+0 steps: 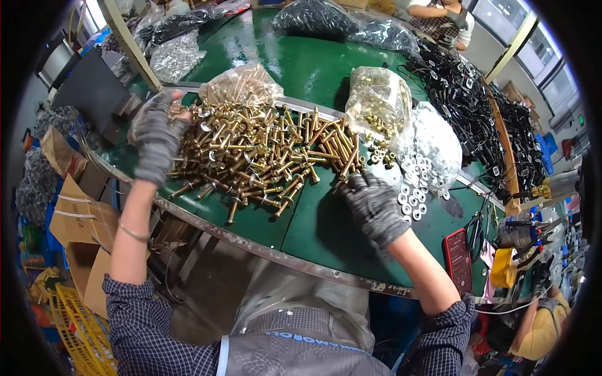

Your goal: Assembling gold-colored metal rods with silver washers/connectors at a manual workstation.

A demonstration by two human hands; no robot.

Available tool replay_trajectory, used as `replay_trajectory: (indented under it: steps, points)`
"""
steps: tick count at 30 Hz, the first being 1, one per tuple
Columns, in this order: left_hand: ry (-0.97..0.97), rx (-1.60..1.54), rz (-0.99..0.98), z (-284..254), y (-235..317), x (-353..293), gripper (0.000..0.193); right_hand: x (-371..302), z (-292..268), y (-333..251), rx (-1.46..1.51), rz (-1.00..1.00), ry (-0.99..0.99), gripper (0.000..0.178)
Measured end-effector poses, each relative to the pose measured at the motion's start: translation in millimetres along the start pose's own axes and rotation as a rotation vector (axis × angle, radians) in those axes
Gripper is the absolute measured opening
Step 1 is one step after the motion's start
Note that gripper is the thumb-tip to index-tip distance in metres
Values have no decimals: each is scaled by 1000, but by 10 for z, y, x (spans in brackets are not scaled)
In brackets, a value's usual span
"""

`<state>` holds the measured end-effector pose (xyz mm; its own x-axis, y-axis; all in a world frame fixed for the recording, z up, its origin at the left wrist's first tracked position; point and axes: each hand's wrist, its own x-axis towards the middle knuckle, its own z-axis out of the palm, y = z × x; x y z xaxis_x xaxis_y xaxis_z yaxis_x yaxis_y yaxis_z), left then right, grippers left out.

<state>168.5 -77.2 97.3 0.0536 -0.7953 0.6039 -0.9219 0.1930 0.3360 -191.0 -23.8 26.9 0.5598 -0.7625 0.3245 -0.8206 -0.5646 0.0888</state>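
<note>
A big heap of brass-coloured bolts lies on the green table. My left hand, in a grey knit glove, rests on the heap's left edge with bolts bunched under its fingers. My right hand, also gloved, sits at the heap's right edge, its fingers curled beside a bolt; whether it grips one is hidden. Silver washers lie spilled just right of that hand. A clear bag of brass nuts stands behind them.
A second clear bag of brass parts lies behind the heap. Bags of dark and silver hardware sit at the table's far side. Black cables pile at the right. A red phone lies near the rim. Another person works opposite. Cardboard boxes stand at the left.
</note>
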Motion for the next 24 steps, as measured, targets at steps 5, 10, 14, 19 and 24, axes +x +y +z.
replay_trajectory:
  steps: [5,10,14,19,24]
  points:
    - [-358,-682,4,185,1156,-746,32,63,-196,108,132,-2,-38,17]
    - [-547,-1207,-142,653,1594,-1186,41,134,-549,-170,1211,357,-81,21]
    - [-1287,-1450,-697,658,1733,-1106,37,364,-414,56,586,272,-101,26]
    - [-1022,-1702,-1028,788,1777,-1276,36,449,-125,250,461,582,-326,31]
    - [-962,-1872,-1174,813,1719,-1238,31,160,-193,148,661,284,-392,26]
